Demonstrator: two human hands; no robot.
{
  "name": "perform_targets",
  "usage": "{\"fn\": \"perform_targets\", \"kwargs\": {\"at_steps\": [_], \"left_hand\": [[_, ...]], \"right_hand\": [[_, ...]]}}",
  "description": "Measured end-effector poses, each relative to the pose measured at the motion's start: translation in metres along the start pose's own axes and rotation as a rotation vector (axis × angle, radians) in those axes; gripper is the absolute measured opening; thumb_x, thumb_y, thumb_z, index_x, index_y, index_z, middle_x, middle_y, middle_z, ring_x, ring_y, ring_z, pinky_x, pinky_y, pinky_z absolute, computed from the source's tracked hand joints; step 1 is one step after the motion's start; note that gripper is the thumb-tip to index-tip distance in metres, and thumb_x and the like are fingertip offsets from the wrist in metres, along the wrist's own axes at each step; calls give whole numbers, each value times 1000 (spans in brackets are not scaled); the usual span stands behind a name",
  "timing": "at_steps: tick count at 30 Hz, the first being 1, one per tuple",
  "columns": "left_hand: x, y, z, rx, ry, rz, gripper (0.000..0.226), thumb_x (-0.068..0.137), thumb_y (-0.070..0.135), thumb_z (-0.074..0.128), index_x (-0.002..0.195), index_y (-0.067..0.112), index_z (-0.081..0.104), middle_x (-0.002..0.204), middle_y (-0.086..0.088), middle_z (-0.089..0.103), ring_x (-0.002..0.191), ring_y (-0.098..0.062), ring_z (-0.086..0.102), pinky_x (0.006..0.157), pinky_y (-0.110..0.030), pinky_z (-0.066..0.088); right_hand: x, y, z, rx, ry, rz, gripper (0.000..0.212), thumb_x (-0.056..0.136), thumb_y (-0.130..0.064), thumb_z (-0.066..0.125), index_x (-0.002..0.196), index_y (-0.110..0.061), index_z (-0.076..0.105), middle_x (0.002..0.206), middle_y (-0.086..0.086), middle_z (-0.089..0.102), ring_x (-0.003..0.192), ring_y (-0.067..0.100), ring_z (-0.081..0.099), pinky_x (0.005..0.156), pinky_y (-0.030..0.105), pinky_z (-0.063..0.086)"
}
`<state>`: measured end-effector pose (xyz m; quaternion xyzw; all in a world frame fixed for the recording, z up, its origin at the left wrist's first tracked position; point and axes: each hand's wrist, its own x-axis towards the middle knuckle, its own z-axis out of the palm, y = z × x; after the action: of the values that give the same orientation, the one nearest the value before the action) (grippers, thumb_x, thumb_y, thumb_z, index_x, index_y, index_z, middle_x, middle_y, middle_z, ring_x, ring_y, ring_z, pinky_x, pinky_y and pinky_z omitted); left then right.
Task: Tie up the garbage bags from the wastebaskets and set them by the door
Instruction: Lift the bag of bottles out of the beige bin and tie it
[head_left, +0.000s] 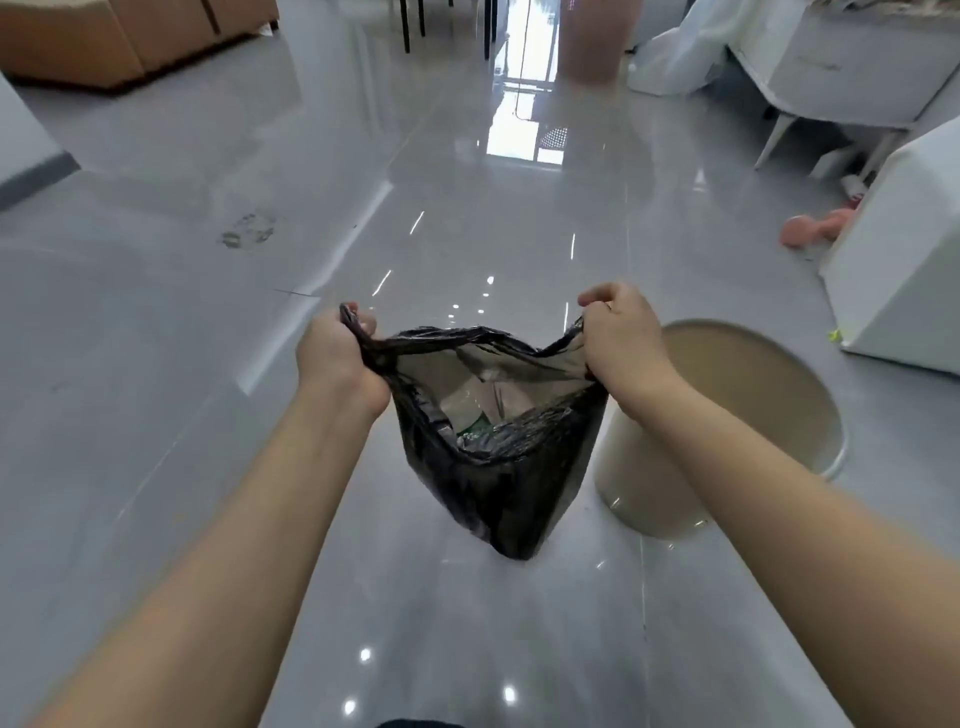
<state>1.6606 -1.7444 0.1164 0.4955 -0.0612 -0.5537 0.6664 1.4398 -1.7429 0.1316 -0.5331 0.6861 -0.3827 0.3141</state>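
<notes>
A black garbage bag (498, 483) hangs above the grey floor between my hands, its mouth spread wide with paper and green scraps showing inside. My left hand (335, 356) grips the bag's left rim corner in a fist. My right hand (621, 340) grips the right rim corner. Just right of the bag stands a cream round wastebasket (649, 493), with no liner in it.
Glossy grey tile floor (208, 415) spreads all around. A white cabinet (904, 270) stands at the right, with a pink dumbbell (813, 231) beside it. Brown boxes (130, 36) sit far left, dark chair legs (410, 26) and a bright doorway (524, 78) ahead.
</notes>
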Motion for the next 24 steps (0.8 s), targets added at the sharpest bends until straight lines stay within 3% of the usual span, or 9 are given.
{"fn": "perform_targets", "kwargs": {"at_steps": [3, 6, 10, 11, 13, 15, 17, 20, 24], "left_hand": [[14, -2, -25, 80, 118, 124, 23, 86, 2, 30, 80, 16, 48, 56, 0, 38, 40, -13, 32, 42, -17, 26], [26, 3, -50, 291, 154, 250, 25, 81, 1, 28, 80, 15, 49, 60, -2, 40, 48, -17, 36, 46, -23, 27], [29, 11, -87, 1083, 260, 568, 24, 80, 8, 35, 86, 14, 57, 87, -2, 56, 84, -28, 50, 71, -33, 38], [27, 9, -95, 1240, 242, 734, 24, 80, 10, 37, 90, 12, 59, 97, -6, 56, 93, -31, 50, 79, -36, 38], [17, -2, -102, 1440, -26, 995, 31, 79, 25, 42, 102, 13, 59, 117, -11, 50, 109, -34, 45, 94, -42, 34], [4, -22, -106, 1626, -440, 920, 57, 79, 53, 45, 127, 23, 46, 141, -4, 30, 134, -29, 25, 114, -48, 16], [0, -48, -114, 1954, -620, 860, 93, 73, 75, 43, 149, 28, 18, 155, -1, 6, 147, -25, -2, 116, -56, -10], [22, -74, -127, 2253, -487, 803, 108, 75, 68, 49, 152, 22, -11, 160, -9, 1, 148, -30, -5, 114, -61, -11], [68, -83, -146, 2278, -289, 384, 102, 79, 57, 55, 152, 16, -3, 156, -14, 18, 145, -34, 12, 116, -58, -4]], "right_hand": [[6, 7, -6, -219, 23, -49, 29, 91, -17, 34, 107, -20, 57, 91, -2, 59, 90, 22, 54, 73, 29, 36], [15, 12, -11, -425, 8, -43, 32, 90, -14, 33, 106, -13, 60, 99, 7, 62, 95, 30, 53, 75, 33, 37], [13, 22, -16, -895, -164, -51, 30, 88, -13, 36, 105, -8, 61, 115, 19, 61, 101, 36, 53, 80, 37, 40], [11, 23, -16, -1035, -232, -57, 32, 88, -14, 38, 111, -8, 59, 123, 20, 57, 110, 38, 50, 89, 40, 40], [8, 19, -11, -1224, -288, -83, 40, 88, -22, 39, 124, -11, 52, 135, 18, 46, 125, 38, 38, 106, 48, 29], [1, 17, -1, -1219, -309, -185, 55, 86, -36, 37, 136, -13, 41, 143, 16, 37, 134, 36, 29, 113, 53, 17], [-14, 23, 16, -1204, -438, -371, 83, 83, -54, 36, 151, -13, 13, 156, 14, 20, 145, 34, 10, 117, 55, 2], [-36, 39, 48, -1309, -619, -594, 109, 78, -66, 46, 151, -15, -18, 162, 12, -2, 148, 31, -13, 114, 53, -18], [-32, 65, 91, -1440, -622, -610, 103, 86, -51, 51, 150, -11, -20, 162, 15, -10, 148, 33, -15, 114, 54, -20]]}}
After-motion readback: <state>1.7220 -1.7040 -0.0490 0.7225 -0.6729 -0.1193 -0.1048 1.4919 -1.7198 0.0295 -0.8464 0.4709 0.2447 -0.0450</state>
